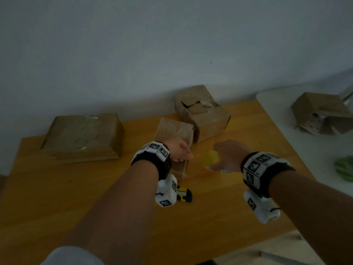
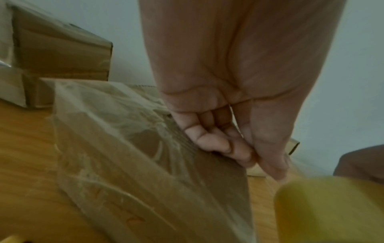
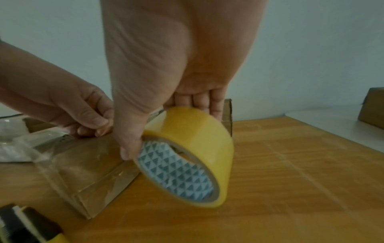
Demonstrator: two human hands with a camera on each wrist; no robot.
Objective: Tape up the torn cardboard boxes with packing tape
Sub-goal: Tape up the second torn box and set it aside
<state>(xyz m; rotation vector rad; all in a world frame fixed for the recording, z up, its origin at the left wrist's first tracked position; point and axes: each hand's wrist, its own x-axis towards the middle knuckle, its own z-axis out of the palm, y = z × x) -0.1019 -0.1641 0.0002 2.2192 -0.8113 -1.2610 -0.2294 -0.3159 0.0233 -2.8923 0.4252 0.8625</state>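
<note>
A small brown cardboard box [image 1: 172, 131] wrapped in clear tape stands mid-table. My left hand [image 1: 183, 155] pinches its near right top edge, fingers curled over the cardboard [image 2: 239, 152]. My right hand [image 1: 215, 163] grips a yellow roll of packing tape [image 1: 211, 158] just right of that box, a little above the table. In the right wrist view the thumb [image 3: 129, 148] presses the roll's [image 3: 193, 148] near rim and the fingers [image 3: 207, 103] wrap over its top, beside the box [image 3: 89, 172] and the left hand [image 3: 97, 129]. The roll [image 2: 324, 207] is blurred in the left wrist view.
A wide flat taped box [image 1: 82, 136] sits at the left. A box with a torn top [image 1: 200, 113] stands behind the small one, near the wall. A yellow-and-black utility knife [image 1: 184, 196] lies under my left wrist. Another torn box [image 1: 321, 113] and a green object [image 1: 345, 169] are on the white table at the right.
</note>
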